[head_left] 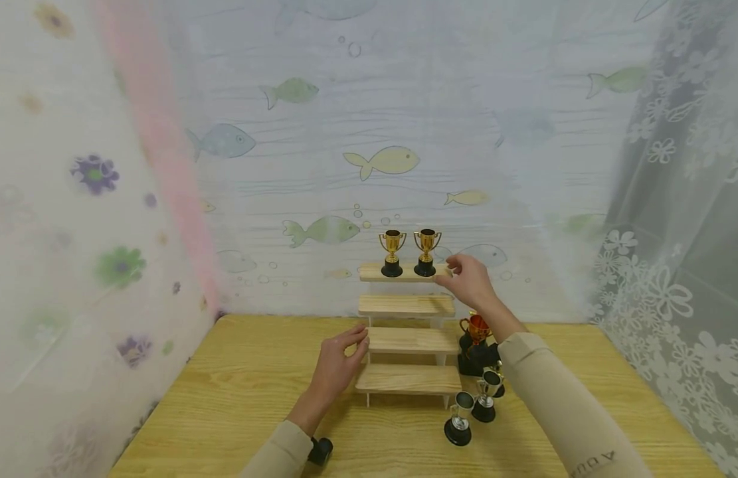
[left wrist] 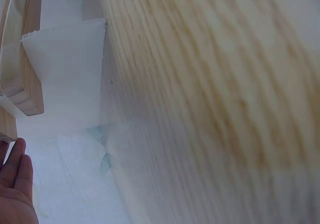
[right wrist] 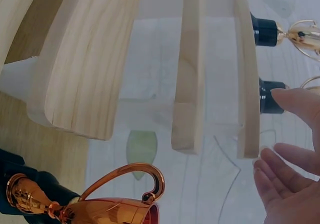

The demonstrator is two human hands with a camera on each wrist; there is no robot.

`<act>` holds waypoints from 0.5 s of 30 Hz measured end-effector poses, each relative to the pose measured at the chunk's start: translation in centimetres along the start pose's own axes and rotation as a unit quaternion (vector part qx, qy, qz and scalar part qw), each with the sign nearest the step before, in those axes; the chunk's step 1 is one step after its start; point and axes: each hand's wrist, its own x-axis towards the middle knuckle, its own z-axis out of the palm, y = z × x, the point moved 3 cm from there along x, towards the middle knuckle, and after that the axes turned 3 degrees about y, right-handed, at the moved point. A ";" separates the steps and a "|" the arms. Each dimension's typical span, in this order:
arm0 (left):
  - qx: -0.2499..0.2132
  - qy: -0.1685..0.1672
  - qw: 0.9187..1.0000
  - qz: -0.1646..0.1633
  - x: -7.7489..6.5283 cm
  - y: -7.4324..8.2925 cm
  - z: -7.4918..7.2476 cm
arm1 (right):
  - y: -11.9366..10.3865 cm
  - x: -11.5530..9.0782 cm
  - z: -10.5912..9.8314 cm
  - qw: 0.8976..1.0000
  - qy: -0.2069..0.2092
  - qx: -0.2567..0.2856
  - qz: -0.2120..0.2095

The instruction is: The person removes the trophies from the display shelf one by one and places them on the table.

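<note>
A four-step wooden display stand (head_left: 407, 378) with pale boards stands on the table. Two gold trophy cups, a left one (head_left: 392, 240) and a right one (head_left: 428, 240), stand upright on black bases on its top step. My right hand (head_left: 471, 282) is at the right end of that step, its thumb tip at the right cup's black base (right wrist: 271, 104) and the other fingers loosely bent beside the board's end. My left hand (head_left: 337, 362) has its fairly straight fingertips at the left end of the second step from the bottom.
Right of the stand are a bronze-red trophy cup (head_left: 478, 327) with dark bases around it and two silver trophy cups, one farther back (head_left: 491, 380) and one nearer (head_left: 463, 403). A black object (head_left: 322, 451) lies by the left sleeve. A fish-patterned curtain (head_left: 285, 199) hangs behind.
</note>
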 end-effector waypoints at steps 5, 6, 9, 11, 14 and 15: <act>-0.004 -0.004 1.000 -0.005 0.0 0.2 -0.1 | -0.1 0.5 0.3 1.000 0.006 0.015 -0.009; -0.003 -0.003 1.000 -0.004 0.0 0.3 -0.1 | -0.1 0.5 0.4 1.000 0.005 0.019 -0.010; -0.001 0.000 1.000 0.001 0.0 0.2 0.0 | -0.3 0.8 0.7 1.000 0.002 0.028 -0.009; -0.001 0.001 1.000 0.001 0.0 0.2 0.0 | -0.4 0.9 0.9 1.000 0.001 0.028 -0.007; -0.002 0.000 1.000 0.001 0.0 0.1 0.0 | -0.6 1.1 1.1 1.000 0.000 0.026 -0.003; -0.001 -0.001 1.000 0.001 -0.1 0.1 0.0 | -0.6 1.1 1.1 1.000 0.000 0.026 -0.001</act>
